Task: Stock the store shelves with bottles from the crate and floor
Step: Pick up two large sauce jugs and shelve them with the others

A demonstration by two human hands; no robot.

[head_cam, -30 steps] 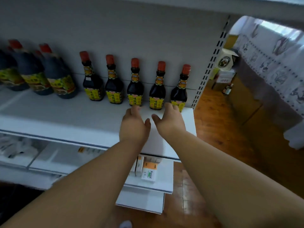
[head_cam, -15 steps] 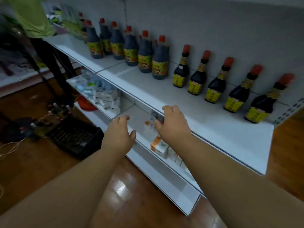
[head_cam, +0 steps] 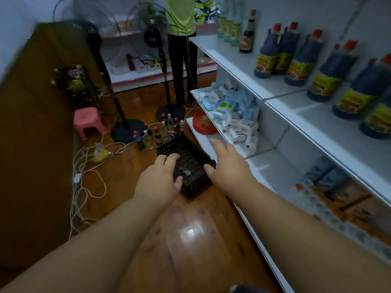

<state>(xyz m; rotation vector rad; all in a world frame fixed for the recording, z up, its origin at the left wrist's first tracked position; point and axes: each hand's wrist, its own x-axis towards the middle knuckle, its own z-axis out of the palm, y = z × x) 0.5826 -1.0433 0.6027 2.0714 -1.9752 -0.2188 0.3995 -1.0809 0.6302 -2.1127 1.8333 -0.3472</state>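
A black plastic crate stands on the wooden floor beside the shelf base, and it looks empty. Behind it a cluster of several small bottles stands on the floor. My left hand and my right hand are stretched out in front of me over the crate, both empty with fingers apart. Large dark sauce bottles with yellow labels stand in a row on the white upper shelf at the right.
A person in a green top stands at the far end of the aisle. Two fan stands and a pink stool are near the bottles. White cables trail over the floor. A brown cabinet lines the left side.
My view has swung left from the shelf of small bottles down the aisle. Both hands have left the shelf edge and now hover over the crate.
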